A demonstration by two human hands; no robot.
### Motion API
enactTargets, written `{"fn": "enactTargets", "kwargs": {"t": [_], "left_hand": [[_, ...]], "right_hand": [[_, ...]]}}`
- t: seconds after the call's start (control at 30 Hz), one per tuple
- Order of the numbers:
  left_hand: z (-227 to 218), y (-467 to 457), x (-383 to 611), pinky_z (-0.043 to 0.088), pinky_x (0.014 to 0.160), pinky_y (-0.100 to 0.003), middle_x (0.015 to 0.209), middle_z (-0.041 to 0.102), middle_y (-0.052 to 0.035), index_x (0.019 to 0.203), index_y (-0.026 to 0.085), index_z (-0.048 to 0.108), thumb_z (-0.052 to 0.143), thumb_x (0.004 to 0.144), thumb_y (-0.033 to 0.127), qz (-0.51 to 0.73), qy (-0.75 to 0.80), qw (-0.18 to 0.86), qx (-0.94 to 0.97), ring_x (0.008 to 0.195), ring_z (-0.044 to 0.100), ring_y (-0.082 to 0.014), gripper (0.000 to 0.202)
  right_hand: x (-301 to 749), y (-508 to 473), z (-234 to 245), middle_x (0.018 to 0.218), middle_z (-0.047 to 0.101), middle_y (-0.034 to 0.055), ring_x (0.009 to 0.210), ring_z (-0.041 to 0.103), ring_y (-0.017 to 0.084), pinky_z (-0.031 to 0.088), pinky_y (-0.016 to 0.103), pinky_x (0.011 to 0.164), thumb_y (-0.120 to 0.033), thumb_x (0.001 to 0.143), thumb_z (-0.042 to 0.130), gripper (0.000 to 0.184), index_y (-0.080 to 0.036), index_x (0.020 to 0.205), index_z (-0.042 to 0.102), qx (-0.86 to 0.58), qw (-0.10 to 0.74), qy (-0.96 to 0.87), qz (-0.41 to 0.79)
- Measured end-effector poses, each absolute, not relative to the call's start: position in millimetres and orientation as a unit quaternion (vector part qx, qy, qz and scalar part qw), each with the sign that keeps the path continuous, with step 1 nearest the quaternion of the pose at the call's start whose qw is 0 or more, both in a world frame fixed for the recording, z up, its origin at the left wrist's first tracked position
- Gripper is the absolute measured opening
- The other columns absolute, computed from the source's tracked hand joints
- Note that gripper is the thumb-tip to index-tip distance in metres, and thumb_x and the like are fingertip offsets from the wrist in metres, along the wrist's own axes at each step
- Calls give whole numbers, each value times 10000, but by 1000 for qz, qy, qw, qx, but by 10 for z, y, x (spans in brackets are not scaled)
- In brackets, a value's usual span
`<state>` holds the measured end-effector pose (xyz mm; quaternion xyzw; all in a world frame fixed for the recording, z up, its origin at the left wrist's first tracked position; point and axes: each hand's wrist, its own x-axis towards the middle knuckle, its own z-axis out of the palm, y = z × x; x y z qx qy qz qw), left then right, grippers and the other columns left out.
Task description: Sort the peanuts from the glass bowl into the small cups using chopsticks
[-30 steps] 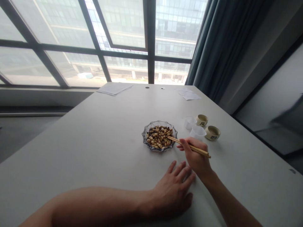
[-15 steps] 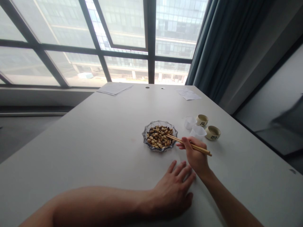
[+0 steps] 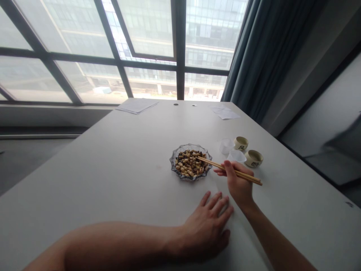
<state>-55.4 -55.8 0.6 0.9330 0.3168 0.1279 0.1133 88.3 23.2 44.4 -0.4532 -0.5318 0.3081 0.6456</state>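
Observation:
My right hand (image 3: 239, 183) grips a pair of wooden chopsticks (image 3: 229, 170), closed round them. Their tips reach over the right rim of a small glass dish (image 3: 190, 163) filled with mixed nuts and dark beans. My left hand (image 3: 208, 224) lies flat on the white table (image 3: 118, 173), palm down and fingers spread, just near of my right wrist and holding nothing. Whether the chopstick tips pinch a nut is too small to tell.
Two clear plastic cups (image 3: 226, 145) (image 3: 237, 156) and two beige ceramic cups (image 3: 241, 143) (image 3: 253, 158) stand right of the dish. Papers (image 3: 137, 105) (image 3: 225, 111) lie at the table's far edge by the window. A grey curtain (image 3: 254, 56) hangs at the right.
My right hand has shifted a little right and away from me, and the chopsticks now lie flatter, tips farther into the dish. My left hand has not moved.

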Motion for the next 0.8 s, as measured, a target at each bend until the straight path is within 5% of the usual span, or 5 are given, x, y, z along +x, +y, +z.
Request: {"fn": "enactTargets", "kwargs": {"t": [0.37,0.57,0.8], "left_hand": [[36,-561,-571,167,1253,-572,1670,340,-130,1565,186,441,465,1086,476,119,319,113,933,1543,256,-348,561],[21,-559,-549,157,1254,-576,1672,334,-137,1565,180,441,494,1075,461,114,321,111,934,1550,239,-350,567],[9,-550,-539,146,1259,-572,1678,325,-133,1576,184,428,477,1089,470,113,321,116,933,1555,234,-343,567]], "right_hand": [[1814,253,1107,651,728,34,529,749,195,672,291,583,-455,886,790,358,-160,703,703,-486,771,-405,77],[2417,247,1115,633,727,59,501,735,147,588,138,487,-386,908,759,280,-214,695,702,-643,659,-378,99],[2460,444,862,613,737,57,475,737,206,624,229,458,-508,818,833,384,-164,729,688,-610,646,-439,136]]}}
